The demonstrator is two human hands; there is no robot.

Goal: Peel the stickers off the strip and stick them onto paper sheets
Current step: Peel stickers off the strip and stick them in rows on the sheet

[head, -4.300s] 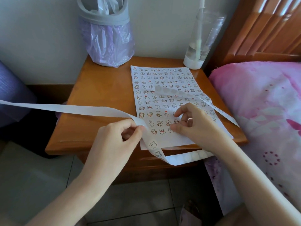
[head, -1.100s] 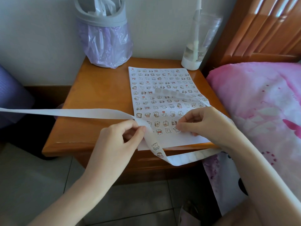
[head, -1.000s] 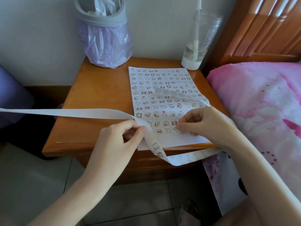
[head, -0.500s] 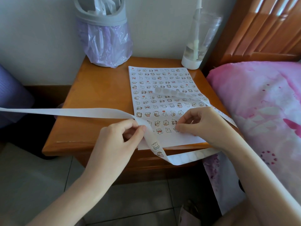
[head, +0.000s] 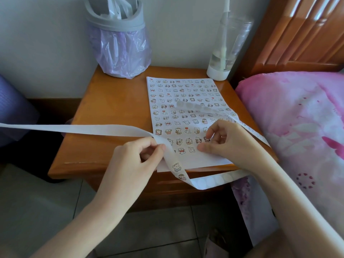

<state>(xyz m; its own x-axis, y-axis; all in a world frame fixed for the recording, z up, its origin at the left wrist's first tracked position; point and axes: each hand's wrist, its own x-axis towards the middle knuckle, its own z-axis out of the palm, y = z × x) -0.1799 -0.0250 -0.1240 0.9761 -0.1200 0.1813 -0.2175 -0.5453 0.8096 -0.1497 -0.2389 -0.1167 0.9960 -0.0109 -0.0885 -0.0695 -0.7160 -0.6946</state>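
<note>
Two hands work a sticker strip over a sticker-covered paper sheet on a wooden bedside worktop.

The left hand (head: 137, 159) pinches the white strip (head: 93, 129) between thumb and forefinger at the worktop's (head: 115, 112) front edge. The strip runs in from the far left, loops below the edge carrying two cartoon stickers (head: 176, 167), passes under the right wrist and curls back across the paper sheet (head: 186, 97). The right hand (head: 227, 142) has curled fingers, its thumb on the sheet's lowest rows; whether it pinches a sticker cannot be told. A bag-lined bin (head: 121, 53) and a clear bottle (head: 225, 53) stand behind, with a pink bed (head: 297, 118) to the right.
</note>
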